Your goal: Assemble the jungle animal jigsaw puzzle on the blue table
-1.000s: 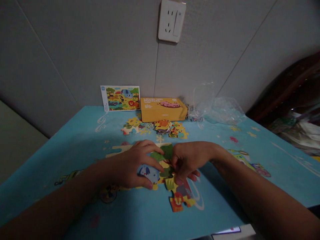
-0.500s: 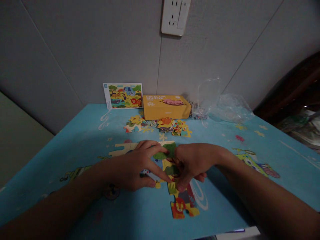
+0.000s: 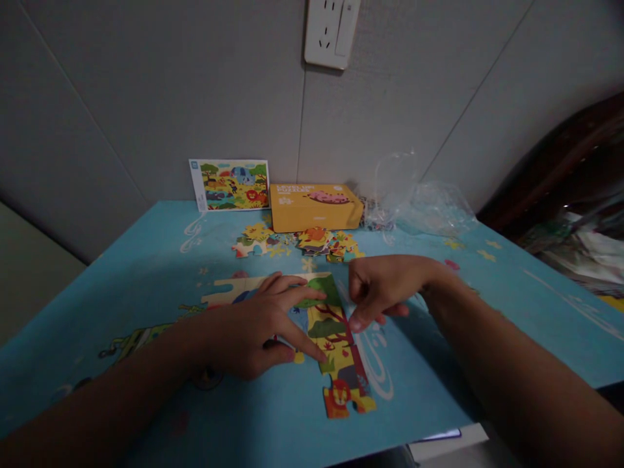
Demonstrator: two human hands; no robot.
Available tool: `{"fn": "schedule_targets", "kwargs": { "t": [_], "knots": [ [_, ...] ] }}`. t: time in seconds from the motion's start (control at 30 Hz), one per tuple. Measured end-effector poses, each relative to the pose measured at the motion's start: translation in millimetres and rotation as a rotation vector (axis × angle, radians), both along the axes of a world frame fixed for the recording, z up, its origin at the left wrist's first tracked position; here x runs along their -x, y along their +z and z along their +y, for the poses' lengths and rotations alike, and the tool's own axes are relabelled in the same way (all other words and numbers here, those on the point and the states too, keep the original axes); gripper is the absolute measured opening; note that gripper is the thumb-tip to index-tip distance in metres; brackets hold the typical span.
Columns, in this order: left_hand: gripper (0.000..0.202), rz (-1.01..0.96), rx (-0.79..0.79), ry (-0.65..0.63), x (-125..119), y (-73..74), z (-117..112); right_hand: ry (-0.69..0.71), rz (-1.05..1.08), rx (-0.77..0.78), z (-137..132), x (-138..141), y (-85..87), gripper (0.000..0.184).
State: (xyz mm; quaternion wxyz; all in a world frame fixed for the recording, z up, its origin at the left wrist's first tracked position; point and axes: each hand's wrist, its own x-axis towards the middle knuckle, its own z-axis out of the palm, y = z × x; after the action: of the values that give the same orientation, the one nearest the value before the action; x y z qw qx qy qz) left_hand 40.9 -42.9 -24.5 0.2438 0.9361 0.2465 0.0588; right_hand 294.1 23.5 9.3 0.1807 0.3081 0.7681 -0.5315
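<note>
My left hand (image 3: 266, 318) lies over the partly joined jigsaw puzzle (image 3: 329, 328), its fingers spread and fingertips resting on the pieces. Beneath that hand, part of the puzzle is hidden. Green trees, yellow ground and a dark red right border show on it. At its near end is a piece with an orange lion (image 3: 340, 394), with knobs and gaps along the edge. Just off the puzzle's right border hovers my right hand (image 3: 383, 289), fingers curled in and thumb pointing down beside the border. Nothing shows in its grip.
Loose puzzle pieces (image 3: 314, 242) lie heaped before a yellow puzzle box (image 3: 316, 211). A picture card (image 3: 231, 185) leans on the wall left of the box. Clear plastic bags (image 3: 433, 208) sit to the right. The blue patterned tablecloth (image 3: 146, 260) covers the table.
My right hand has lifted off the puzzle's right side and moved slightly right and up, uncovering the tree pieces and red border. My left hand stays spread on the puzzle. The view has shifted slightly.
</note>
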Motion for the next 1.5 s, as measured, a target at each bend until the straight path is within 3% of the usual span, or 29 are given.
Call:
{"fn": "schedule_targets", "kwargs": {
  "t": [0.07,0.2,0.27,0.37,0.47,0.6,0.73,0.87,1.07,1.23,1.4,1.5],
  "knots": [
    [0.040,-0.010,-0.008,0.002,0.5,-0.1,0.2,-0.008,0.195,0.106,4.3,-9.5,1.5,0.048],
    [0.041,-0.026,-0.021,-0.001,0.5,-0.2,0.6,0.120,0.781,0.536,6.7,-13.0,-5.3,0.051],
    [0.040,-0.022,-0.015,-0.003,0.0,-0.1,0.6,0.192,0.654,0.583,3.1,-4.2,-10.2,0.046],
    [0.041,0.001,-0.009,0.008,-0.6,-0.2,0.3,0.243,0.058,0.439,-6.0,15.1,-17.4,0.035],
    [0.043,0.012,-0.017,0.013,-0.2,-0.2,-0.2,0.170,-0.103,0.316,-11.7,26.6,-22.7,0.032],
    [0.040,0.010,-0.026,0.000,0.4,1.2,-0.5,0.135,0.000,0.356,-7.8,20.6,-21.3,0.036],
    [0.040,0.006,-0.047,0.003,0.5,-0.5,0.0,-0.053,0.261,0.332,-3.1,10.6,-14.0,0.037],
    [0.061,-0.037,-0.113,0.079,4.4,-9.1,3.9,-0.164,0.408,0.349,-1.5,9.0,-14.1,0.034],
    [0.067,0.012,-0.184,0.202,19.4,-14.6,19.3,-0.081,0.264,0.367,2.1,11.2,-22.7,0.028],
    [0.066,0.086,-0.164,0.295,27.8,-11.5,28.5,-0.036,0.085,0.241,-2.6,18.1,-23.4,0.033],
    [0.065,0.067,-0.156,0.283,29.3,-9.6,29.1,-0.028,0.211,0.377,-3.0,14.9,-20.0,0.047],
    [0.064,0.069,-0.147,0.279,30.0,-10.1,29.0,-0.044,0.162,0.351,-1.2,13.2,-21.5,0.047]
  ]
}}
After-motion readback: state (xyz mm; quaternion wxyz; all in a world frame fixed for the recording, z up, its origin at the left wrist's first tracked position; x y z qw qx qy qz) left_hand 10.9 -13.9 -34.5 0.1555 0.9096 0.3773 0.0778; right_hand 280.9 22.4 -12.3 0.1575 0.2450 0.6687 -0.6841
